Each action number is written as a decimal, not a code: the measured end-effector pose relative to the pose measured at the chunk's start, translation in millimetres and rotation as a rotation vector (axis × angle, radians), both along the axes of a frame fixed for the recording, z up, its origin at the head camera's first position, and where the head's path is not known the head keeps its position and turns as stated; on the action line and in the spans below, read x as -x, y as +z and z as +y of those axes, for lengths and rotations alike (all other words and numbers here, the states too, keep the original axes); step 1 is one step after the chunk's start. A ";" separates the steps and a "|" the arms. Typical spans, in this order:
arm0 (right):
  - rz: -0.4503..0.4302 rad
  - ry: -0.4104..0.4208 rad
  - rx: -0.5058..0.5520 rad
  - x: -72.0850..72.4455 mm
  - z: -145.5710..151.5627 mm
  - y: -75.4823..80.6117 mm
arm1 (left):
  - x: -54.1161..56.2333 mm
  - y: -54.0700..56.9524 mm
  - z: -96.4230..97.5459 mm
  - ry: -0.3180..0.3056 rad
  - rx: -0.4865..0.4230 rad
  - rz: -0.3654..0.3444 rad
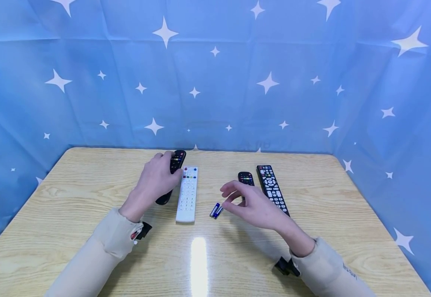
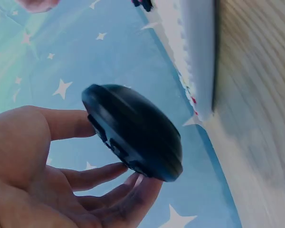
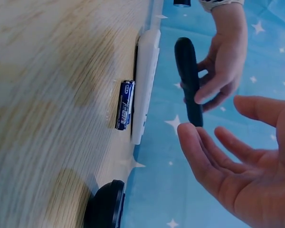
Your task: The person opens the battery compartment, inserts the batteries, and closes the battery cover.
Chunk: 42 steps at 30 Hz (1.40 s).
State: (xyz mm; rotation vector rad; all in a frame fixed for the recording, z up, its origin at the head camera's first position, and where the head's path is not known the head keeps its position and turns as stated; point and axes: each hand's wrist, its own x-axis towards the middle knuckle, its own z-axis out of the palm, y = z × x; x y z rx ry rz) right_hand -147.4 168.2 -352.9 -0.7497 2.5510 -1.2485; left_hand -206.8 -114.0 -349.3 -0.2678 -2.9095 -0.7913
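My left hand (image 1: 155, 178) grips a black remote control (image 1: 176, 161), with the thumb on one side and the fingers on the other. From the left wrist view, the rounded end of this remote (image 2: 133, 130) shows, raised off the table. A white remote control (image 1: 187, 196) lies just right of it, buttons up. My right hand (image 1: 255, 207) hovers over the table with loosely bent fingers, thumb and fingertips apart and nothing between them. Close to its fingertips lie two blue batteries (image 1: 214, 209) side by side. In the right wrist view a battery (image 3: 125, 104) lies beside the white remote.
Behind my right hand lies a short black remote control (image 1: 245, 178), partly covered by the fingers. A longer black remote control (image 1: 270, 185) lies right of that one, its lower end near my wrist. The wooden table (image 1: 89, 173) ends at a blue star-patterned curtain (image 1: 215, 82).
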 end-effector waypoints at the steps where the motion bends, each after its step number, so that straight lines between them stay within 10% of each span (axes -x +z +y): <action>1: 0.000 0.001 -0.003 0.1 -0.1 0.0 | -0.2 0.7 0.9 -0.006 -0.015 0.001; 25: 0.002 0.030 -0.021 3.2 -2.3 -1.0 | -0.4 8.0 9.7 -0.040 -0.245 -0.111; 42: -0.033 0.059 0.006 3.8 -6.0 -4.3 | -0.6 6.0 11.7 -0.091 -0.596 -0.290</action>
